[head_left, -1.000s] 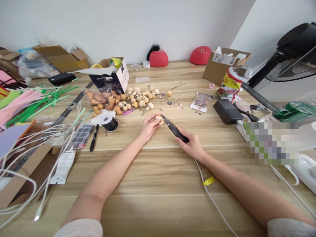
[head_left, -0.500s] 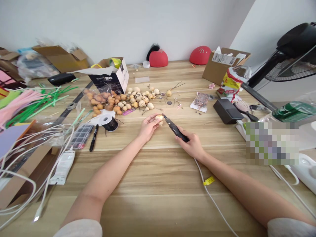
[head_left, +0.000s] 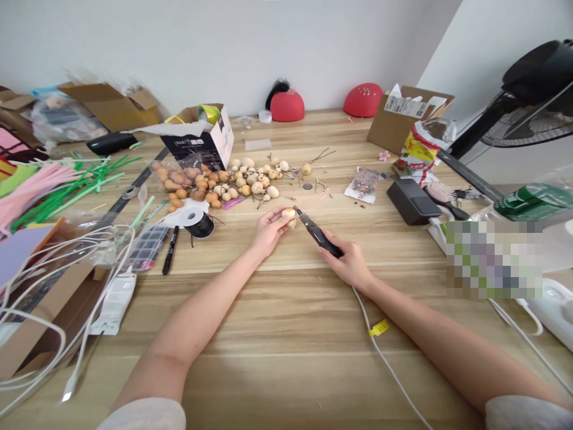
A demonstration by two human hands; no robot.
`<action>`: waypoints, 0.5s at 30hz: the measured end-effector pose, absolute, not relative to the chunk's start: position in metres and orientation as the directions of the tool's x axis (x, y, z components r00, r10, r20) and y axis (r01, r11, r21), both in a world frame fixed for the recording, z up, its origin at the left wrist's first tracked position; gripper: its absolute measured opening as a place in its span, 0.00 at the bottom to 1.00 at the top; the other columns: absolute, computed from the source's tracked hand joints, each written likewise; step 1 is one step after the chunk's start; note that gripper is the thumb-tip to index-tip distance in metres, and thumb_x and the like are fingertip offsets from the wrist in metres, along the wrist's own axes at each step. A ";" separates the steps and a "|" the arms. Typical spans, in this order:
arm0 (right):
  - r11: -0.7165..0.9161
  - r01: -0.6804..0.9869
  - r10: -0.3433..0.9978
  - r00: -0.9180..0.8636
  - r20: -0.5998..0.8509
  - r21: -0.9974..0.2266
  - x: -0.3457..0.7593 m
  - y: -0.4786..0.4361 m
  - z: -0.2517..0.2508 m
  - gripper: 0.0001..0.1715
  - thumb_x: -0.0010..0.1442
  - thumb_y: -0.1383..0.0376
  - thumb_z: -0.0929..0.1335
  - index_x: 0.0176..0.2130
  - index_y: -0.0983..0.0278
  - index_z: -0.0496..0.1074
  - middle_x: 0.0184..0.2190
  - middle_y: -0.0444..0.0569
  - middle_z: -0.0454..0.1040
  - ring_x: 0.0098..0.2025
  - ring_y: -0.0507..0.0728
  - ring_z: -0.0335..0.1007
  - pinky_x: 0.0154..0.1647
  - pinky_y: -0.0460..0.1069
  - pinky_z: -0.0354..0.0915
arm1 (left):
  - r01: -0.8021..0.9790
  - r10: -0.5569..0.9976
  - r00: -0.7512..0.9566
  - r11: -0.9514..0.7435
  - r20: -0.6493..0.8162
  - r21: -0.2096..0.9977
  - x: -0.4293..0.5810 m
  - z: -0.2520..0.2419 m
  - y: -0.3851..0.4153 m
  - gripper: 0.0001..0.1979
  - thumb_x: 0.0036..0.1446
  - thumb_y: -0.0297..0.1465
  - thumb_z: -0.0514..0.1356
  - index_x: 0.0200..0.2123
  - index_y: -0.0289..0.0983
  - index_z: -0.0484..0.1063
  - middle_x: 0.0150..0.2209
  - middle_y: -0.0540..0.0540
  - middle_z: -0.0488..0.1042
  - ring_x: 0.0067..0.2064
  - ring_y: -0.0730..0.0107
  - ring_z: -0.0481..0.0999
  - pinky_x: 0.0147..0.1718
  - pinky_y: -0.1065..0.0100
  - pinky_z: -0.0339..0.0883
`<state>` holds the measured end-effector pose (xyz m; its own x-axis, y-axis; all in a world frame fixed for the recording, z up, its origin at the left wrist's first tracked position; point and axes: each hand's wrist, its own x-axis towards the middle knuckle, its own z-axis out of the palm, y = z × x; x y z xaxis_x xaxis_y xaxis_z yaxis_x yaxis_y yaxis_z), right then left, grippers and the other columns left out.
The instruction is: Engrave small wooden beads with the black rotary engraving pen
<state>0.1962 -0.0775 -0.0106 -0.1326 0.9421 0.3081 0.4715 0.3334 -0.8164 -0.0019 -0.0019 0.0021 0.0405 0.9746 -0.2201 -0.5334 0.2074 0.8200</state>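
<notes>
My left hand is closed round a small pale gourd, held just above the wooden table. My right hand grips a black pen-shaped corded tool. The tool's tip touches the gourd's right side. A white cord with a yellow tag trails from the tool toward me. Behind my hands lies a heap of several small gourds, tan and pale.
A black thread spool and a black marker lie left of my hands. Green and pink sticks, cables and cardboard boxes crowd the left. A brown box, a black block, a hairbrush and a fan stand right.
The tool's tip has shifted very slightly on the gourd. Both hands stay in place.
</notes>
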 end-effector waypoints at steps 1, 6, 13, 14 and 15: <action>0.334 0.472 0.942 -0.134 0.308 -0.816 0.196 -0.078 -0.010 0.29 0.60 0.63 0.68 0.59 0.61 0.74 0.56 0.49 0.76 0.56 0.67 0.76 0.52 0.55 0.74 | -0.529 0.975 0.041 0.208 -0.220 0.823 -0.002 0.002 -0.002 0.17 0.42 0.23 0.73 0.38 0.34 0.78 0.39 0.45 0.83 0.38 0.72 0.81 0.40 0.70 0.73; 0.330 0.479 0.943 -0.128 0.307 -0.813 0.196 -0.078 -0.011 0.27 0.60 0.63 0.67 0.58 0.63 0.76 0.55 0.52 0.77 0.54 0.67 0.77 0.51 0.54 0.75 | -0.524 0.974 0.044 0.214 -0.224 0.824 -0.002 0.001 -0.002 0.17 0.43 0.23 0.73 0.39 0.34 0.78 0.40 0.45 0.83 0.38 0.72 0.81 0.43 0.68 0.73; 0.335 0.468 0.941 -0.127 0.313 -0.818 0.197 -0.076 -0.013 0.28 0.59 0.63 0.68 0.58 0.63 0.76 0.55 0.51 0.77 0.56 0.67 0.75 0.52 0.54 0.74 | -0.535 0.976 0.051 0.207 -0.213 0.819 -0.002 0.001 -0.002 0.18 0.41 0.22 0.74 0.39 0.34 0.78 0.38 0.46 0.83 0.37 0.73 0.81 0.41 0.69 0.73; 0.336 0.464 0.941 -0.125 0.315 -0.820 0.197 -0.076 -0.013 0.27 0.59 0.63 0.68 0.57 0.63 0.76 0.55 0.51 0.77 0.56 0.67 0.75 0.52 0.54 0.74 | -0.537 0.976 0.052 0.206 -0.211 0.818 -0.002 0.002 -0.002 0.18 0.41 0.22 0.74 0.39 0.34 0.78 0.38 0.46 0.83 0.37 0.72 0.81 0.41 0.69 0.73; 0.339 0.460 0.940 -0.128 0.316 -0.821 0.197 -0.076 -0.013 0.27 0.59 0.63 0.68 0.57 0.63 0.76 0.55 0.51 0.77 0.56 0.68 0.76 0.52 0.55 0.74 | -0.541 0.976 0.052 0.205 -0.211 0.816 -0.002 0.002 -0.002 0.18 0.41 0.22 0.74 0.39 0.34 0.78 0.38 0.46 0.83 0.37 0.73 0.81 0.41 0.70 0.73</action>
